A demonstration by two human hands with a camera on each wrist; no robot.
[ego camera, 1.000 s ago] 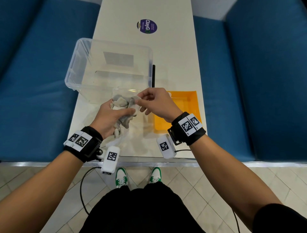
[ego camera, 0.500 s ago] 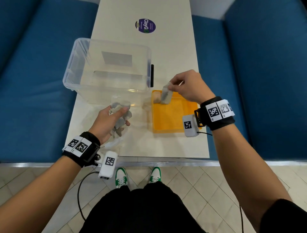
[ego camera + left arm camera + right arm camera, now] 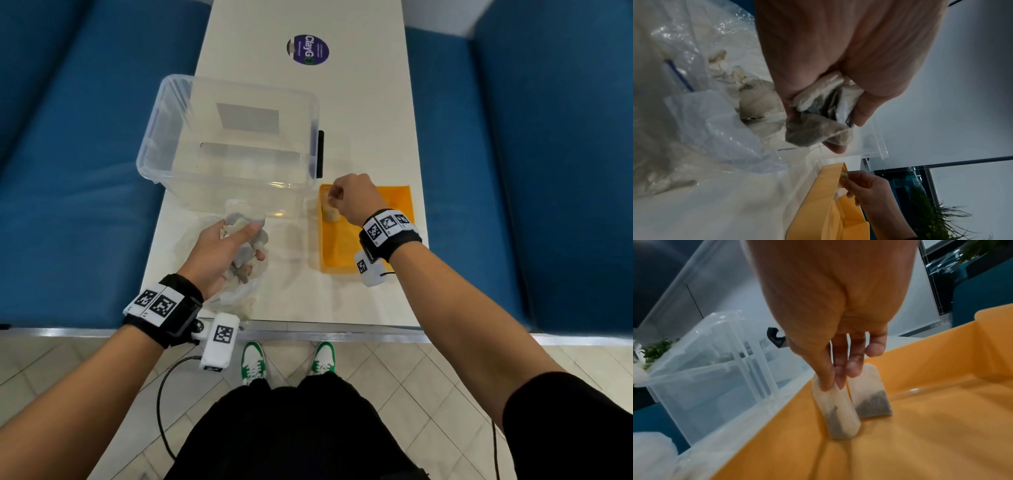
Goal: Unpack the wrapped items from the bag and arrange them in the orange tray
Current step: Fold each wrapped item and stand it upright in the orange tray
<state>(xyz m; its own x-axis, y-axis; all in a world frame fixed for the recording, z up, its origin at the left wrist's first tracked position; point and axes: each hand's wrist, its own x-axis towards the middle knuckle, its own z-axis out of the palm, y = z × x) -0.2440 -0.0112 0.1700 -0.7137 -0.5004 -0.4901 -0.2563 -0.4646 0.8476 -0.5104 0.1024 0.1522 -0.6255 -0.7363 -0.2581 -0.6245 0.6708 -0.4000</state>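
Observation:
My right hand (image 3: 337, 197) (image 3: 835, 382) pinches the top of a tea bag (image 3: 836, 408) that stands on end in the far left corner of the orange tray (image 3: 346, 246) (image 3: 931, 426). A second tea bag (image 3: 872, 395) leans just behind it. My left hand (image 3: 239, 240) (image 3: 838, 123) grips a bunch of tea bags (image 3: 816, 131) above the crumpled clear plastic bag (image 3: 236, 294) (image 3: 705, 113), which lies on the table with more tea bags inside.
A large clear plastic bin (image 3: 233, 144) with a black latch (image 3: 320, 154) stands just left of the tray and beyond the bag. The white table (image 3: 359, 102) carries a purple round sticker (image 3: 308, 49). Blue benches flank both sides.
My right hand took one tea bag from the bunch in my left hand, carried it right over the tray, and lowered it into the tray's far left corner. My left hand stayed over the bag.

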